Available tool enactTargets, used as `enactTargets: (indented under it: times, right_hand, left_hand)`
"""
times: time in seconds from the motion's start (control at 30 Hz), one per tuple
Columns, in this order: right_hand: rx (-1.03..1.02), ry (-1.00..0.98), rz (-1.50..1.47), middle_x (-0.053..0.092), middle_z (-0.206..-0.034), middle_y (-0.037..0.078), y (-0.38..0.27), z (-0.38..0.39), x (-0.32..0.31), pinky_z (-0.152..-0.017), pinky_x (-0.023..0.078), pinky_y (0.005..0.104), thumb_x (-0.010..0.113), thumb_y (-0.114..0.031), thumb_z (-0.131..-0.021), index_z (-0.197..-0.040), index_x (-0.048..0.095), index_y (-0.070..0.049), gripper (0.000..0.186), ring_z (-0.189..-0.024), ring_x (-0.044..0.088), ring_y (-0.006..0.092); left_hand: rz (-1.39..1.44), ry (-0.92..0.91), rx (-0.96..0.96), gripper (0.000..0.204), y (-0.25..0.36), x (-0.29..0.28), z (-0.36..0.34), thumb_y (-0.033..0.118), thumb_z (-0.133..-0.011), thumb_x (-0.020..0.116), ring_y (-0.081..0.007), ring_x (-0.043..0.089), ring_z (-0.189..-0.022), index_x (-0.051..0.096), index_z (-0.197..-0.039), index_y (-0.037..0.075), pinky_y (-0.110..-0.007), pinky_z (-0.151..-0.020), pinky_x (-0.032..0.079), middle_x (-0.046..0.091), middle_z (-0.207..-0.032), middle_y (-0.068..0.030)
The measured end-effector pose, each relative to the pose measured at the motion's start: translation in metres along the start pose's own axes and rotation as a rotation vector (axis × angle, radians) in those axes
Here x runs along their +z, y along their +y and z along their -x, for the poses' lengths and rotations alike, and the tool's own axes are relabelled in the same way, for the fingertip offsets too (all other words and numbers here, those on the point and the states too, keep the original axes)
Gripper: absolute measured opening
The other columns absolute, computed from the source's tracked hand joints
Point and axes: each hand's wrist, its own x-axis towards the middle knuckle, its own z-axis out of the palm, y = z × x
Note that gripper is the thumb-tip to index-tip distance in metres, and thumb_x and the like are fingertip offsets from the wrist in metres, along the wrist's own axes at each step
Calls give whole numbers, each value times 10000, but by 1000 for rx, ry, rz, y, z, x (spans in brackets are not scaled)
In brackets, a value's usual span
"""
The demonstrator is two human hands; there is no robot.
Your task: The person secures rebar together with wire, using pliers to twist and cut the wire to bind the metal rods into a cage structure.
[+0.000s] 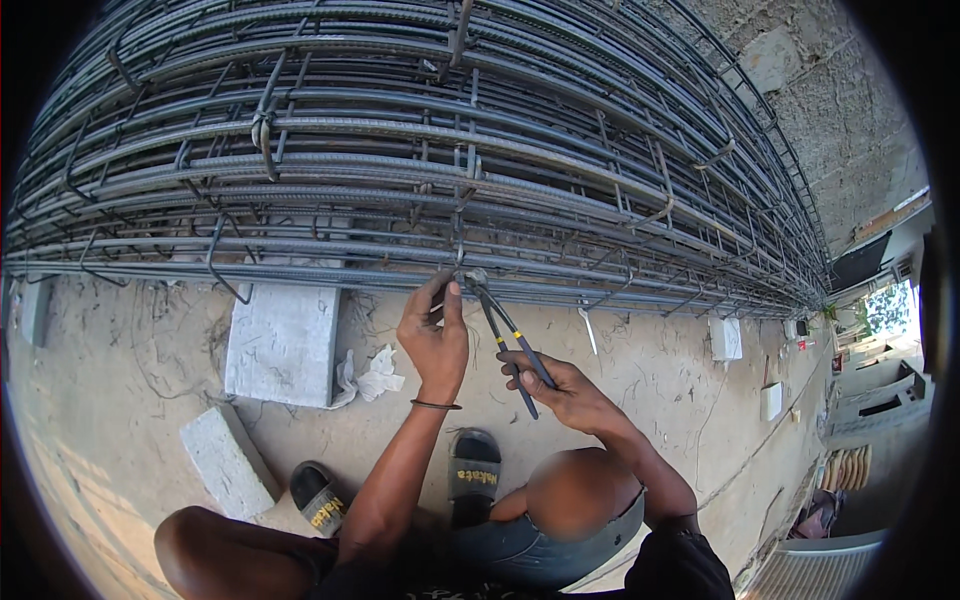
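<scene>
My right hand (560, 388) is closed round the dark, yellow-banded handles of a pair of pincers (512, 330). Their jaws meet the lowest bars of a large stack of ribbed rebar cages (370, 125), beside an upright stirrup. Left of the jaws, my left hand (437, 335) has thumb and forefinger raised to the same bars, bent together in a pinch. Whatever lies between those fingertips is too small to make out. Bent stirrup ends (218, 262) stick out from the cages further left.
A pale block (280, 345) lies under the cages, with crumpled white paper (378, 376) beside it. Another block (232, 460) rests near my slippered feet (474, 475). Wire scraps litter the concrete floor (650, 400). A rough wall (850, 120) stands at far right.
</scene>
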Motion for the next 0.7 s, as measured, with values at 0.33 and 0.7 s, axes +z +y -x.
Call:
enactTargets:
  times: [0.33,0.7]
  right_hand:
    - [82,-38,-136,577,-1078,109,-30,2,11,-892,478,320,450,-368,-982,-1317,472,-32,475,-990,582,178]
    - [-86,303,1092,528,-958,206,-46,6,19,-677,505,448,487,-157,-930,-1012,519,22,200,-848,588,352]
  left_hand:
    - [11,1,-123,160,-2,-5,0,71,-892,606,-101,630,-712,677,-1012,-7,-238,-625,495,679,-790,-87]
    - [723,-208,-758,309,31,20,23,286,-843,679,-234,635,-828,540,-973,42,-346,-798,515,620,-891,-122]
